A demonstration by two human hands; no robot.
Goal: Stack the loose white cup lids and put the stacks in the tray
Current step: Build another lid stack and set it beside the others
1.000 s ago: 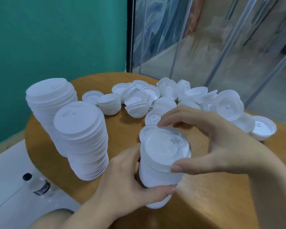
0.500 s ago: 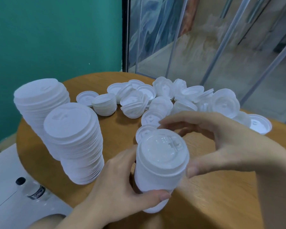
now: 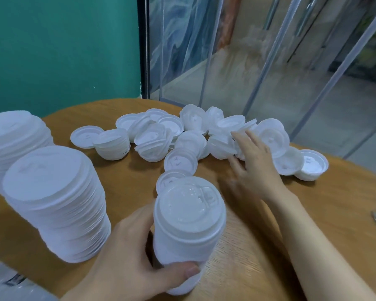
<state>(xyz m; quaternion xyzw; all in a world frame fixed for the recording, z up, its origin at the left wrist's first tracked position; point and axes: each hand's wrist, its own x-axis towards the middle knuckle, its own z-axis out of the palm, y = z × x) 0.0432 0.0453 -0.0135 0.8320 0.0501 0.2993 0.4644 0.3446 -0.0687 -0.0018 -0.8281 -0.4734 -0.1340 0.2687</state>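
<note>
The left hand (image 3: 126,263) gripped a tall stack (image 3: 187,231) of nested white lids, upright near the desk's (image 3: 313,213) front edge, its top lid ridged and glossy. The right hand (image 3: 255,166) reached, fingers (image 3: 239,135) spread wide, touching the loose lids (image 3: 204,135) heaped at the far edge. Two taller stacks (image 3: 57,203) stood at left.

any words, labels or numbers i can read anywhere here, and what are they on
No text can be read in this picture.
Held stack of lids: the top lid has raised moulded marks near its sip tab, too blurred to read.
Loose lids on the table: moulded shapes only, no legible letters.
Bottle at lower left: a dark label band, mostly cut off and blurred, unreadable.
</note>
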